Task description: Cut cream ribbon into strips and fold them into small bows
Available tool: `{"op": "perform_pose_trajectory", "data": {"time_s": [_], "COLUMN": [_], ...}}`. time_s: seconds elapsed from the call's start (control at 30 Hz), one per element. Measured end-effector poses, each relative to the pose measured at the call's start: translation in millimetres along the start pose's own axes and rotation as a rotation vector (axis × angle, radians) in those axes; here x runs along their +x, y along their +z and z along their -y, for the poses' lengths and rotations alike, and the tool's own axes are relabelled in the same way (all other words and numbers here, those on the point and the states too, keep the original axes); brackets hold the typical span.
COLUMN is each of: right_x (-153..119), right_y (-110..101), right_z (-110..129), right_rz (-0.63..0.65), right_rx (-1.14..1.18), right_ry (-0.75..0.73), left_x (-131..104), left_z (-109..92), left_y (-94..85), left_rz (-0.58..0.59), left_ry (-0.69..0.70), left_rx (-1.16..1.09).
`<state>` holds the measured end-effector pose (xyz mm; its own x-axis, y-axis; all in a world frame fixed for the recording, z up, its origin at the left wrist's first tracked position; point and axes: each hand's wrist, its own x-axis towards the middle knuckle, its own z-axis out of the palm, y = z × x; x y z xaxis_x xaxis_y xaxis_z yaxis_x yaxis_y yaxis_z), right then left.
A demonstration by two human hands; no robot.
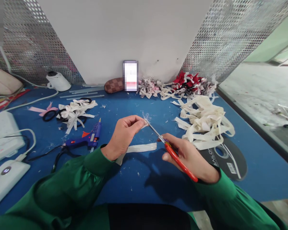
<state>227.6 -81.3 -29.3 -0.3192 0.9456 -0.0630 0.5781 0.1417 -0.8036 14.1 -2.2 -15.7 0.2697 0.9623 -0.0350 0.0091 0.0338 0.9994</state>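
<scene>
1. Scissors [171, 150] with red handles are in the right hand [190, 157], its grip closed around them, blades pointing up and left.
2. The left hand [122, 134] has its grip pinching a small pale fabric piece [146, 125] between thumb and forefinger; loose threads [147, 117] fan out at the blade tips.
3. Below, a cream ribbon strip [144, 147] lies on the blue tabletop [134, 188], running behind the left wrist.
4. At right, a tangle of cream ribbon [203, 116] partly covers a black reel [237, 159].
5. At left, a blue glue gun [93, 134] lies near white bows [73, 113].
6. At the back, a phone [131, 75] stands upright beside a checkered case [113, 86].
</scene>
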Motion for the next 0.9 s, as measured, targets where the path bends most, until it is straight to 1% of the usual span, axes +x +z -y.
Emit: {"op": "perform_pose_trajectory", "data": {"time_s": [0.2,0.37,0.6,0.73,0.9], "right_x": [0.3,-1.1,-3.2,-1.2,0.8], "right_y": [-1.5,-1.5,-0.8,-1.0,-2.9], "right_z": [5.4,4.7,3.0,1.5,3.2], "right_rz": [-0.015,0.008,-0.031,0.007,0.006], "right_rx": [-0.050,-0.011,-0.032,0.021,-0.052], "right_ry": [0.020,0.036,0.005,-0.001,-0.010], "left_x": [0.4,0.4,0.1,0.3,1.1], "left_z": [-1.6,-2.5,-3.2,-2.8,-1.1], "left_y": [-1.9,-3.1,-3.4,-2.9,-3.2], "left_rz": [0.078,0.114,0.114,0.109,0.108], "left_ry": [-0.007,-0.016,-0.035,-0.042,-0.048], "left_rx": [0.060,0.049,0.037,0.012,0.007]}}
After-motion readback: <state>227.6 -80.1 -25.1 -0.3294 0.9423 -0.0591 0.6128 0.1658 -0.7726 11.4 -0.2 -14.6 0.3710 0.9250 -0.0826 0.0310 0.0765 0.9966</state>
